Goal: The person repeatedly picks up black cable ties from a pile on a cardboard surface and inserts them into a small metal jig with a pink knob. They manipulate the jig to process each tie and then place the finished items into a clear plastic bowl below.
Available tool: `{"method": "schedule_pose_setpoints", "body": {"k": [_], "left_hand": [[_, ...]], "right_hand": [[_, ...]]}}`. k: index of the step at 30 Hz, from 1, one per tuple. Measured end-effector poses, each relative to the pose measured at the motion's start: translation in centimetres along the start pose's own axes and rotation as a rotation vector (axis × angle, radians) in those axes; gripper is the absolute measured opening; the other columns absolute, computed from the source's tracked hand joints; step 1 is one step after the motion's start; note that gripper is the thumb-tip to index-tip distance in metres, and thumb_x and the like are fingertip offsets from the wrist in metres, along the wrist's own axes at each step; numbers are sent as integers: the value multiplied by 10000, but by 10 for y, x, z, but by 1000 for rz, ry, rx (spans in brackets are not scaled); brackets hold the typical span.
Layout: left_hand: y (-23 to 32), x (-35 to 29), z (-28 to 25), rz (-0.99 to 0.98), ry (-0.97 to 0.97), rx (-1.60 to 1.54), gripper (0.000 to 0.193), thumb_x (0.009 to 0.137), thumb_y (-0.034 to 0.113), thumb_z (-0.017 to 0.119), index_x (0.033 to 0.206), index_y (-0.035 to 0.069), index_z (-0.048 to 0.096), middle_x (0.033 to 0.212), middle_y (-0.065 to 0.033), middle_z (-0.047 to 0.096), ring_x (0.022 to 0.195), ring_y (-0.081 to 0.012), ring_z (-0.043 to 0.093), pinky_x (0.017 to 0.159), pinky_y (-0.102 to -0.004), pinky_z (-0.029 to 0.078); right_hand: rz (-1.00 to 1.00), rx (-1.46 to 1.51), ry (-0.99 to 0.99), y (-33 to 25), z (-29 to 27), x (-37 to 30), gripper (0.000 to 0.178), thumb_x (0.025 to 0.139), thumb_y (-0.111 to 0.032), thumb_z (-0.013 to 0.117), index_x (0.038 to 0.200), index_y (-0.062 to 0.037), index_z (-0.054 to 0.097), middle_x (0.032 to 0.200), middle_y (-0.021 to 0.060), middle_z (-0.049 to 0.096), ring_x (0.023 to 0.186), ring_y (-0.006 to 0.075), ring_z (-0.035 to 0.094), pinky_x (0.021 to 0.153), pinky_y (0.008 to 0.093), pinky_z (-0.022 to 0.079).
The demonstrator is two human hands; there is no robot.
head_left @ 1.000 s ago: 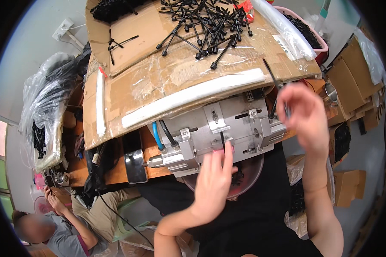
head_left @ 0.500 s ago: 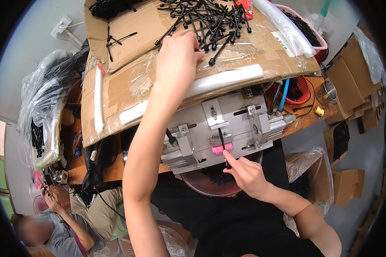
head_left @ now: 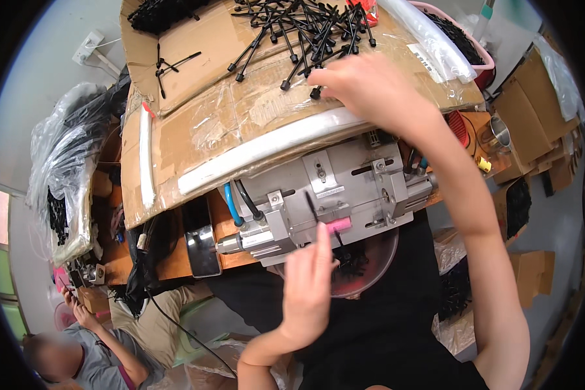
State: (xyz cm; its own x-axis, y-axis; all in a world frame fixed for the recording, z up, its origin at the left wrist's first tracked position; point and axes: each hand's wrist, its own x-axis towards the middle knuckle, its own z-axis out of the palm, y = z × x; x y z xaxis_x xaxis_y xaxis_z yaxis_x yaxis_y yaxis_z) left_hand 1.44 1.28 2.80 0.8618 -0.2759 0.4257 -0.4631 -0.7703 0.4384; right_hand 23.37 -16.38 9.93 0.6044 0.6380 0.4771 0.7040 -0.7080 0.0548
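Note:
My left hand [head_left: 305,286] is raised over the metal fixture [head_left: 292,224], its fingers close together and slightly blurred. At its fingertips is a thin black rod [head_left: 311,203], slanting across the fixture plate. Beside those fingertips sits a pink block [head_left: 338,225], and a short black piece [head_left: 338,239] shows just below it. My right hand [head_left: 370,84] reaches over the cardboard to the near edge of a pile of black headed rods [head_left: 305,32]. Motion blurs its fingers, and they overlap one rod [head_left: 315,92]; whether they grip it is unclear.
A clear bowl [head_left: 387,266] of black parts sits below the fixture. White foam tubing [head_left: 266,153] edges the cardboard. Blue hose [head_left: 233,207] and a phone-like dark slab [head_left: 203,250] lie left. A metal cup [head_left: 498,133] stands right. Another person [head_left: 104,351] sits lower left.
My left hand has come down from the rod pile to the fixture, with a black rod at its fingertips. My right hand has left the fixture and moved up to the pile.

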Motion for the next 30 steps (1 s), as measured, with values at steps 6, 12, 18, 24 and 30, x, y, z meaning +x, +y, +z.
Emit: {"method": "schedule_pose_setpoints", "body": {"k": [6, 12, 18, 24, 30], "left_hand": [[4, -17, 39, -74, -152, 20, 720, 761, -94, 666, 1430, -61, 399, 1025, -127, 545, 923, -281, 520, 829, -392, 451], [1, -7, 36, -41, -175, 29, 696, 779, -88, 646, 1429, -66, 397, 1020, -137, 538, 929, -285, 520, 833, -391, 456], [-12, 50, -14, 81, -102, 28, 627, 761, -49, 598, 1375, -45, 471, 973, -138, 525, 916, -293, 523, 833, -388, 458], [-80, 192, -5, 145, 182, 44, 220, 860, -26, 602, 1073, 28, 611, 979, -153, 610, 941, -317, 568, 858, -391, 456], [-83, 195, -25, 71, 6, -32, 341, 801, -49, 657, 1127, 40, 609, 954, -140, 608, 844, -292, 582, 783, -361, 478]], "right_hand": [[206, 852, 16, 6, -18, 14, 171, 873, -104, 674, 1009, -2, 690, 747, 78, 696, 613, 111, 653, 496, 251, 468], [437, 1147, 326, -33, -66, -67, 222, 797, 99, 583, 1002, 20, 613, 918, 177, 712, 637, 134, 649, 425, 174, 433], [271, 729, 238, -115, -18, -163, 419, 708, 19, 797, 1105, -1, 665, 868, 139, 708, 701, 246, 693, 607, 303, 560], [286, 568, 148, -161, 33, -184, 572, 752, 6, 754, 1291, 47, 567, 773, 91, 666, 602, 181, 631, 530, 304, 487], [282, 576, 176, -159, 48, -178, 573, 772, -32, 754, 1309, 25, 561, 783, 77, 668, 620, 183, 638, 535, 304, 495]]}}
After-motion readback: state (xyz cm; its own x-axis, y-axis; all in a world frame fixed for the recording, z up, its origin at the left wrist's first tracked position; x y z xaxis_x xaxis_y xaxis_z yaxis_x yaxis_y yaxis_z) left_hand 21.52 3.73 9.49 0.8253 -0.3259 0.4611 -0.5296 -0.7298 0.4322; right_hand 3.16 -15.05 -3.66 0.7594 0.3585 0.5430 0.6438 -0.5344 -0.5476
